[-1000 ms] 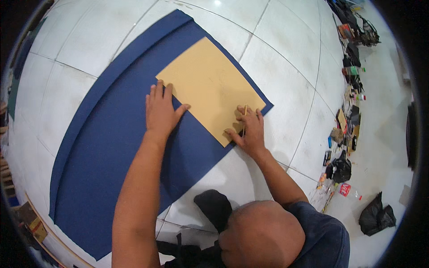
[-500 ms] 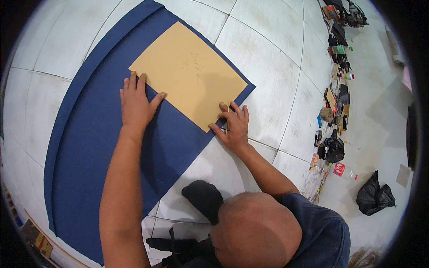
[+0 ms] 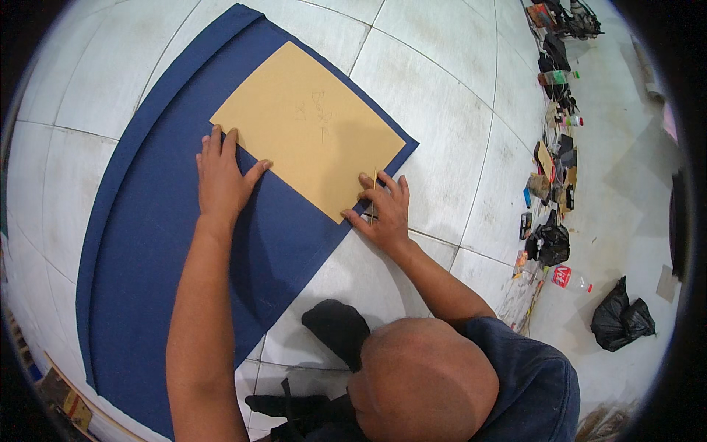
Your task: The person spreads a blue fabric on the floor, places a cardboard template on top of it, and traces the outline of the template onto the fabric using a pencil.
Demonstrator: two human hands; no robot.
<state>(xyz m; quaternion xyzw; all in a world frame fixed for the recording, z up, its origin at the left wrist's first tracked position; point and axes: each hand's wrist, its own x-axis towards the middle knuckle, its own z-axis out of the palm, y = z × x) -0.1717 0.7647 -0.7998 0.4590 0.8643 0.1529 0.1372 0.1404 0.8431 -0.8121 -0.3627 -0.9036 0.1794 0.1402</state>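
A tan card pattern piece (image 3: pixel 294 140) with faint handwriting lies flat on dark blue fabric (image 3: pixel 162 287). My left hand (image 3: pixel 224 173) is open, its fingers and thumb spread along the card's left lower edge, pressing on the card and the fabric. At the card's near right corner is my right hand (image 3: pixel 387 210), its thumb at the corner and its fingers bent. Between those fingers sits a thin yellowish stick (image 3: pixel 373 193), too small to name more exactly. A folded band (image 3: pixel 110 191) runs along the fabric's curved left side.
White floor tiles (image 3: pixel 449 125) lie under the fabric. Along the right stand black plastic bags (image 3: pixel 622 317), a bottle with a red label (image 3: pixel 571 278), a green bottle (image 3: pixel 556 77) and several small items. Dark-clad feet (image 3: pixel 335 331) rest at the fabric's near edge.
The whole view has shifted slightly. Both hands keep their places on the card and fabric, and the card lies the same way on the cloth.
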